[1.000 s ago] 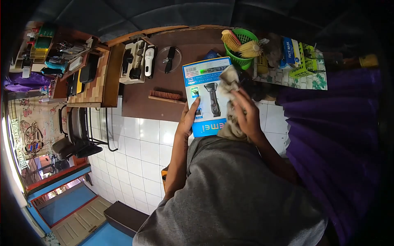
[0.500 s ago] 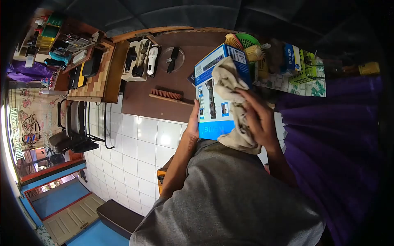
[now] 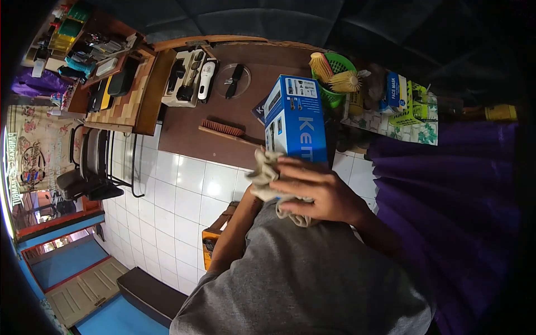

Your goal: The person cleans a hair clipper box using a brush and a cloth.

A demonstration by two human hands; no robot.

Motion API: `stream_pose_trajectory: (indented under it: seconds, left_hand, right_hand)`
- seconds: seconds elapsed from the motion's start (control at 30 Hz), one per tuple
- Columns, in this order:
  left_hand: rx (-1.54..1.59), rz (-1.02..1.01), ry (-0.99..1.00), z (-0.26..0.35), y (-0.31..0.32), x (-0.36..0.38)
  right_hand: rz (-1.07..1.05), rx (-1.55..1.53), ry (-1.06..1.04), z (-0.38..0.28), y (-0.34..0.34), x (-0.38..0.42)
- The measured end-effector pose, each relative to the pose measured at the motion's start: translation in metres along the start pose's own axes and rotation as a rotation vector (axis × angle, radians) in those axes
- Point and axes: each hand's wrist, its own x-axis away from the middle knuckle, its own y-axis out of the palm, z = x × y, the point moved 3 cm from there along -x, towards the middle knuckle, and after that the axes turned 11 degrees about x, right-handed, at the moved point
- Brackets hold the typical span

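Observation:
A blue and white cardboard box [image 3: 304, 125], printed with large lettering and small product pictures, stands in front of my body with a narrow side facing me. My left hand [image 3: 253, 196] supports it at the lower end; its fingers are hidden behind a cloth and the box. Bunched over that same end is the beige cloth [image 3: 262, 172]. My right hand [image 3: 315, 192] holds the cloth, its fingers bent across it and pressing it to the box.
On the brown table [image 3: 184, 134] lie a wooden brush [image 3: 222, 129] and a black brush [image 3: 234, 81] on a round clear dish. Nearby are a white clipper [image 3: 206, 80], a green basket [image 3: 333, 99] with bristle brushes, and a face mask box [image 3: 395, 92]. A purple curtain [image 3: 441, 212] hangs at right.
The box has turned from its broad picture face to a narrow lettered side. My right hand and the cloth have moved left and down to the box's near end.

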Motion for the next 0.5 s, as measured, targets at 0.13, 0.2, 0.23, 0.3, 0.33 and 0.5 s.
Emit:
stream_pose_trajectory:
  seconds: [0.13, 0.2, 0.23, 0.3, 0.33, 0.5]
  left_hand:
    - [-0.846, 0.208, 0.084, -0.033, 0.042, -0.004]
    - [-0.989, 0.588, 0.028, -0.009, 0.03, -0.001]
    - [-0.899, 0.617, 0.03, -0.008, 0.031, -0.005]
    - [-0.862, 0.672, 0.055, -0.019, 0.048, -0.015]
    - [-0.862, 0.667, 0.056, -0.018, 0.048, -0.015]
    - [-0.817, 0.601, -0.036, -0.013, 0.037, -0.013]
  right_hand:
    - [0.053, 0.023, 0.046, 0.007, 0.004, -0.008]
    - [0.093, 0.016, 0.146, 0.027, 0.0, -0.025]
    - [0.149, 0.127, 0.168, 0.044, 0.0, -0.031]
    - [0.202, 0.075, 0.33, 0.078, -0.008, -0.055]
    - [0.269, 0.13, 0.298, 0.089, -0.016, -0.068]
    - [0.381, 0.166, 0.313, 0.122, -0.024, -0.095]
